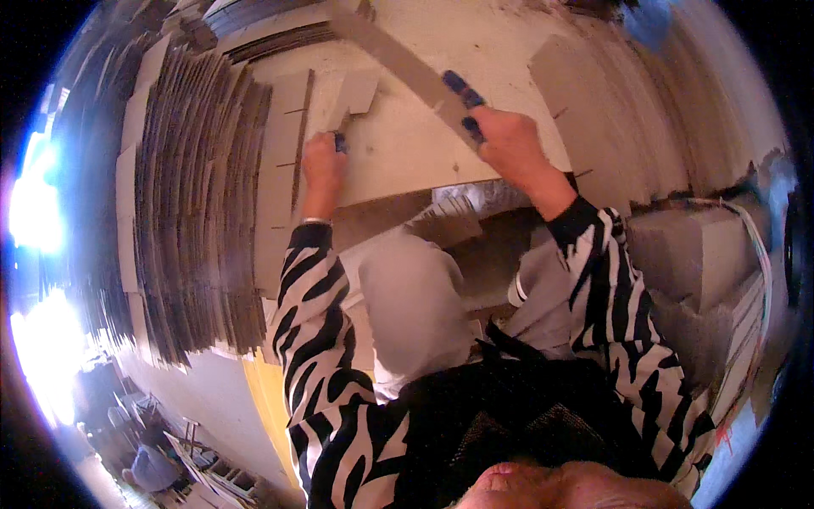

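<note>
My right hand (pixel 514 146) is closed on one end of a long cardboard strip (pixel 394 59), which slants up and left across the pale board tabletop (pixel 407 140). Dark blue coverings wrap some of its fingers. To the left, my left hand (pixel 323 170) is closed at the lower end of a small notched cardboard piece (pixel 361 92). One of its fingertips also has a dark covering. Just beside that hand stands a slotted cardboard panel (pixel 284 161). Motion slightly blurs both pieces.
A long row of upright cardboard sheets (pixel 191 204) fills the left side. More slotted cardboard (pixel 593 110) stands along the right edge, with a cardboard box (pixel 670 250) below it. Flat cardboard strips (pixel 284 38) lie at the far left. My knees are under the near edge.
</note>
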The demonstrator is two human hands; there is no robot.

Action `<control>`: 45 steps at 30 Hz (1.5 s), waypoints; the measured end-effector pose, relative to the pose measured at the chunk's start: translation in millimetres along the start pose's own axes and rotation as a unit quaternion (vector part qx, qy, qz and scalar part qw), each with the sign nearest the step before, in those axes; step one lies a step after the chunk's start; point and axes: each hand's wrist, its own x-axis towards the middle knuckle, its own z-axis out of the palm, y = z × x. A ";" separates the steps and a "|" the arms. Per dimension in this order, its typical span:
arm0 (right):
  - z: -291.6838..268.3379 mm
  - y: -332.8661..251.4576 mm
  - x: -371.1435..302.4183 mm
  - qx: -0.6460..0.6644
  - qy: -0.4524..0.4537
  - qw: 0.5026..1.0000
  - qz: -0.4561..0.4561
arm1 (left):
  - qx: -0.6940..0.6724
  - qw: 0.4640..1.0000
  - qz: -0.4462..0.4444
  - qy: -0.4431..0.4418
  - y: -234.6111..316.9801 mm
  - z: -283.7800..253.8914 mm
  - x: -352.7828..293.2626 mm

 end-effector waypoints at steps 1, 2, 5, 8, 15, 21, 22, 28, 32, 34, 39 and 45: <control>2.7 -2.6 -0.1 0.017 0.018 0.999 -0.021 | -0.081 0.997 0.016 -0.006 11.5 0.9 -2.6; 7.0 -12.6 3.6 0.031 0.029 0.998 -0.039 | -0.183 0.982 -0.027 -0.029 19.3 -4.6 -7.0; 31.4 -23.7 3.9 0.047 0.037 0.996 -0.070 | -0.408 0.898 -0.143 -0.087 48.8 -1.0 -22.4; 36.1 -11.8 2.4 -0.007 0.014 0.998 -0.055 | -0.467 0.853 -0.208 -0.107 74.4 -13.0 -20.8; 33.8 -3.4 3.8 -0.031 -0.035 0.997 -0.064 | -0.382 0.902 -0.135 -0.148 77.5 -41.0 -20.4; 26.5 7.7 1.6 -0.079 -0.176 0.981 0.020 | -0.406 0.892 0.003 -0.197 129.4 -43.1 -23.1; 20.1 9.5 0.5 -0.084 -0.183 0.979 0.044 | -0.425 0.875 -0.002 -0.232 126.8 -37.5 -23.9; 32.8 1.5 15.0 -0.090 -0.217 0.969 0.073 | 0.112 0.988 -0.097 -0.033 -20.6 -39.1 14.4; 21.6 14.2 7.7 -0.119 -0.221 0.963 0.099 | 0.244 0.958 -0.151 0.022 -44.9 -11.4 10.1; 26.0 10.4 9.3 -0.104 -0.201 0.971 0.079 | 0.257 0.960 -0.111 -0.014 -53.5 -1.6 4.6; 30.9 -2.5 9.7 -0.059 -0.191 0.979 0.032 | 0.215 0.975 -0.045 -0.041 -36.2 -24.9 -10.4; 39.2 -9.0 0.3 -0.006 -0.095 0.994 -0.046 | 0.069 0.994 -0.083 -0.015 -11.6 -35.2 -6.2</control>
